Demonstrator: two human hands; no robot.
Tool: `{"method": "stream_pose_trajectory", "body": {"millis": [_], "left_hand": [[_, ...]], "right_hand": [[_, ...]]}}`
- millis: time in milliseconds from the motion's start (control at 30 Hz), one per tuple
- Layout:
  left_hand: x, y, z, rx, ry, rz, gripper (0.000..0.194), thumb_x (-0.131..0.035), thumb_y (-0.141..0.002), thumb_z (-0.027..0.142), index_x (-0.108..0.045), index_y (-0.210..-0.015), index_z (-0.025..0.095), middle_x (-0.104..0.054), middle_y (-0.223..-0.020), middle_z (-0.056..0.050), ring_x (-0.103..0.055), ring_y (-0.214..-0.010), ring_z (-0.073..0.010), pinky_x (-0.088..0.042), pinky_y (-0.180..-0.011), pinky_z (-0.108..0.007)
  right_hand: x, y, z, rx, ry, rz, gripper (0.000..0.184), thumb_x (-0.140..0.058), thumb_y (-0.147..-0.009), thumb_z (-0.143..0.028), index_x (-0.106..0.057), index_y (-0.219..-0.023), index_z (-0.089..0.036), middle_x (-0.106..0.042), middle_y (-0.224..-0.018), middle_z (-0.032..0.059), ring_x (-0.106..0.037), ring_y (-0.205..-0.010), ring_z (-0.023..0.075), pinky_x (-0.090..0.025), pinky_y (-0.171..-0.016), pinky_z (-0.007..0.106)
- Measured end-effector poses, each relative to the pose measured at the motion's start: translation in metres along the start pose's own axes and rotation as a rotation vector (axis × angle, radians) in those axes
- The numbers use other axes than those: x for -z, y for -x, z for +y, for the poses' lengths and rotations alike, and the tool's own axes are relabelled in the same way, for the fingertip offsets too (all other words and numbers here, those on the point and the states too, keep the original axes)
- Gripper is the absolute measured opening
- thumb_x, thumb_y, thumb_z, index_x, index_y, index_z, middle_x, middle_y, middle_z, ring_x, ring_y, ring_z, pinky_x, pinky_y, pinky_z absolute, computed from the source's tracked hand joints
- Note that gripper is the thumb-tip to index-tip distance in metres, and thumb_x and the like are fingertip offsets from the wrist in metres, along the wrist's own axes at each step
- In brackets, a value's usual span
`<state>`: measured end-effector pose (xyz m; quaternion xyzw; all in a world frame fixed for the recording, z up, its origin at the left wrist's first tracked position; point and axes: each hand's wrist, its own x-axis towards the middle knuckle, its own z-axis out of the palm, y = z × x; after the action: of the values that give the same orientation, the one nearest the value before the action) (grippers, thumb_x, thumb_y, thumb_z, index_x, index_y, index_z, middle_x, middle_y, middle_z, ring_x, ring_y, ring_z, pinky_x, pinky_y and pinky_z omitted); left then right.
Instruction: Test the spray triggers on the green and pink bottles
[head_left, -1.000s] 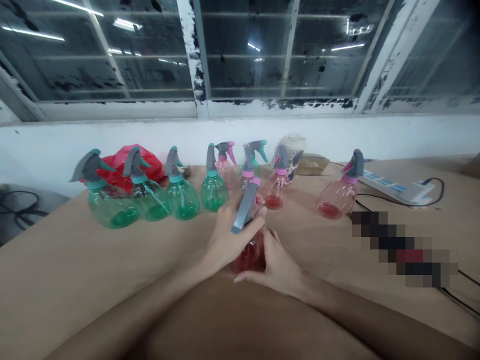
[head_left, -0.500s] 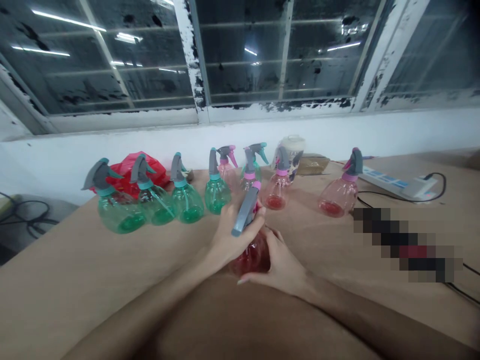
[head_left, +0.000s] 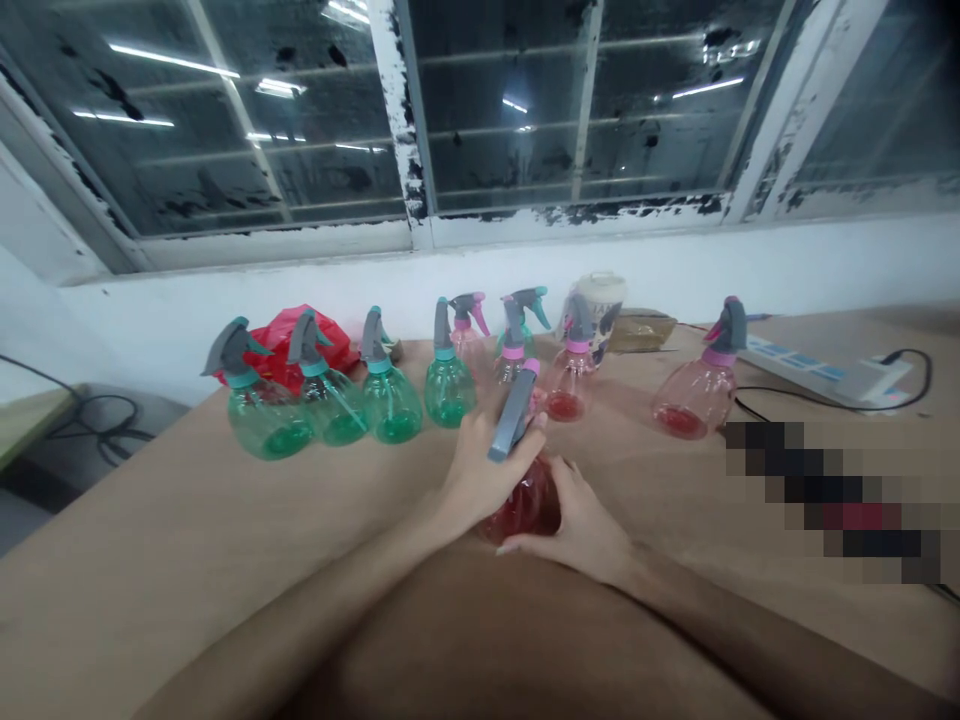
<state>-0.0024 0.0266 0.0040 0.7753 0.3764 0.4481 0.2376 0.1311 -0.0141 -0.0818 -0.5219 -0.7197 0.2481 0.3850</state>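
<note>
A red spray bottle (head_left: 519, 508) with a gray and pink top was in the lower middle of the frame. The left hand (head_left: 491, 470) was wrapped around its neck, under the top. The right hand (head_left: 591, 528) was curled around the right side of its round part, with the thumb low down. Four green bottles (head_left: 394, 412) made a row at middle left, near a red bag (head_left: 337, 337). A pink bottle (head_left: 694, 400) stood at the right, near a white power strip (head_left: 832, 370).
</note>
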Motion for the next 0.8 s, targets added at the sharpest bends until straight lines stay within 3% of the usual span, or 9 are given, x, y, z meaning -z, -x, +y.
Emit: {"method": "stream_pose_trajectory", "body": {"millis": [133, 300, 500, 700, 800], "left_hand": [[0.0024, -0.0032, 0.0026, -0.030, 0.035, -0.066, 0.008, -0.054, -0.081, 0.021, -0.056, -0.088, 0.020, -0.063, -0.079, -0.001, -0.060, -0.073, -0.0148, -0.048, -0.071, -0.029], [0.0030, -0.0055, 0.0051, -0.014, 0.016, -0.075, 0.001, -0.055, -0.079, 0.019, -0.054, -0.079, 0.019, -0.058, -0.068, 0.003, -0.055, -0.062, -0.0119, -0.045, -0.061, -0.026], [0.0029, -0.0021, 0.0095, -0.001, 0.017, -0.082, 0.006, -0.053, -0.080, 0.020, -0.053, -0.074, 0.019, -0.056, -0.064, 0.003, -0.053, -0.059, -0.0113, -0.043, -0.056, -0.025], [0.0030, -0.0031, 0.0056, -0.028, 0.088, -0.108, 0.008, -0.054, -0.081, 0.023, -0.056, -0.088, 0.020, -0.064, -0.079, -0.001, -0.061, -0.074, -0.0147, -0.050, -0.073, -0.031], [0.0011, -0.0030, 0.0014, -0.006, 0.060, -0.081, 0.011, -0.055, -0.081, 0.027, -0.056, -0.089, 0.019, -0.063, -0.076, -0.001, -0.061, -0.074, -0.0156, -0.051, -0.075, -0.032]], "right_hand": [[-0.0001, -0.0002, -0.0013, -0.010, 0.000, 0.001, 0.085, -0.079, -0.055, -0.055, -0.043, -0.125, -0.023, -0.054, -0.122, 0.0111, -0.047, -0.117, 0.0334, -0.039, -0.097, 0.055], [0.0014, 0.0007, -0.0036, -0.031, -0.016, -0.003, 0.082, -0.078, -0.056, -0.055, -0.044, -0.123, -0.023, -0.056, -0.117, 0.0103, -0.051, -0.113, 0.0322, -0.042, -0.094, 0.053], [-0.0003, 0.0041, -0.0035, -0.073, -0.034, 0.006, 0.076, -0.081, -0.052, -0.052, -0.047, -0.113, -0.022, -0.056, -0.111, 0.0095, -0.054, -0.107, 0.0318, -0.046, -0.088, 0.052], [0.0011, 0.0049, -0.0040, -0.073, -0.054, -0.003, 0.079, -0.081, -0.053, -0.051, -0.045, -0.117, -0.023, -0.056, -0.113, 0.0099, -0.053, -0.109, 0.0321, -0.044, -0.091, 0.053], [0.0028, 0.0049, -0.0034, -0.088, -0.057, -0.002, 0.078, -0.081, -0.053, -0.053, -0.046, -0.117, -0.023, -0.055, -0.114, 0.0095, -0.052, -0.109, 0.0313, -0.044, -0.092, 0.053]]}}
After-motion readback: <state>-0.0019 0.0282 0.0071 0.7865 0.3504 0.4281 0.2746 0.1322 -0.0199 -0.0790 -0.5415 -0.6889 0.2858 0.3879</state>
